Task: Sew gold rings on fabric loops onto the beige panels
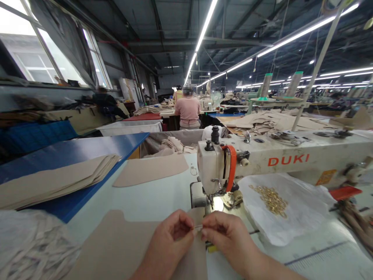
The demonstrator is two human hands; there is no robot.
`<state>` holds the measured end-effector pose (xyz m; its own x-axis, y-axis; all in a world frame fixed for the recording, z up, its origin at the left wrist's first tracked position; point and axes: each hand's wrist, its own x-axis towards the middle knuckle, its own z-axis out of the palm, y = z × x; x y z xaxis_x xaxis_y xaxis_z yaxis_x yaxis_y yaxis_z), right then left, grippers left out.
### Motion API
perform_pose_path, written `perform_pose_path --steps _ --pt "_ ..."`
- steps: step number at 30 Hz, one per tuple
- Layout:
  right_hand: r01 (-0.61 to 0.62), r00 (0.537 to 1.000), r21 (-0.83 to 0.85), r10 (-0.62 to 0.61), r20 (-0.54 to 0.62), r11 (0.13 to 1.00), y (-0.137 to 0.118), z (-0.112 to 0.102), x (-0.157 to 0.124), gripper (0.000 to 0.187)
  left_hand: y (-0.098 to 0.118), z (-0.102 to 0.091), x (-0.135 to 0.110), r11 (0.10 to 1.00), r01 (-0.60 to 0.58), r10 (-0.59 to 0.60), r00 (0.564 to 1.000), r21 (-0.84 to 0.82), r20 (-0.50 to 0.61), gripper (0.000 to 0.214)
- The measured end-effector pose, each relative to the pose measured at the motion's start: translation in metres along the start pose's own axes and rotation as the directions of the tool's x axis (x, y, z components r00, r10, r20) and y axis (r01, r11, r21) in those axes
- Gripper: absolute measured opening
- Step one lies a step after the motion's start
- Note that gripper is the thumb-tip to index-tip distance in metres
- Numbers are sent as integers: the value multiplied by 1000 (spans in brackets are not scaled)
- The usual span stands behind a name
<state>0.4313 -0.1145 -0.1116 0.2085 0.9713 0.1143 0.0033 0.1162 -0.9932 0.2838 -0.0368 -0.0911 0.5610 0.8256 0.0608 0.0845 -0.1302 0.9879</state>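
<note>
My left hand [171, 237] and my right hand [225, 233] meet in front of the needle of a white sewing machine [262, 157]. Both are pinched on a small thin strip [198, 226] held between their fingertips. Under my hands lies a beige cut fabric piece [116, 249] on the pale table. Right of the needle a white sheet [303, 210] carries a heap of small gold metal rings [272, 200].
A stack of beige fabric pieces [49, 181] lies on a blue board [96, 149] at the left. Another beige piece [151, 169] lies behind. White strips [32, 249] are piled at the lower left. A person in pink [188, 111] sits ahead, back turned.
</note>
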Motion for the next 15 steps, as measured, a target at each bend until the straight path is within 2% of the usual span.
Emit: perform_pose_path --steps 3,6,10,12,15 --pt "2 1000 -87 -3 -6 996 -2 -1 -1 10 0 1 0 1000 -17 17 1000 23 4 11" --pt "60 998 -228 -61 0 972 -7 -2 -2 13 -3 0 0 998 -34 32 999 59 25 10" --pt "122 992 -409 -122 26 904 -11 -5 -4 15 -4 -5 0 982 -83 64 991 168 118 11" --pt "102 995 -407 -100 26 908 -11 -8 -4 14 -4 -8 0 933 -162 122 982 321 141 12" --pt "23 1000 -396 -20 12 918 -10 -14 -3 13 -9 -11 1 742 -303 279 951 598 136 18"
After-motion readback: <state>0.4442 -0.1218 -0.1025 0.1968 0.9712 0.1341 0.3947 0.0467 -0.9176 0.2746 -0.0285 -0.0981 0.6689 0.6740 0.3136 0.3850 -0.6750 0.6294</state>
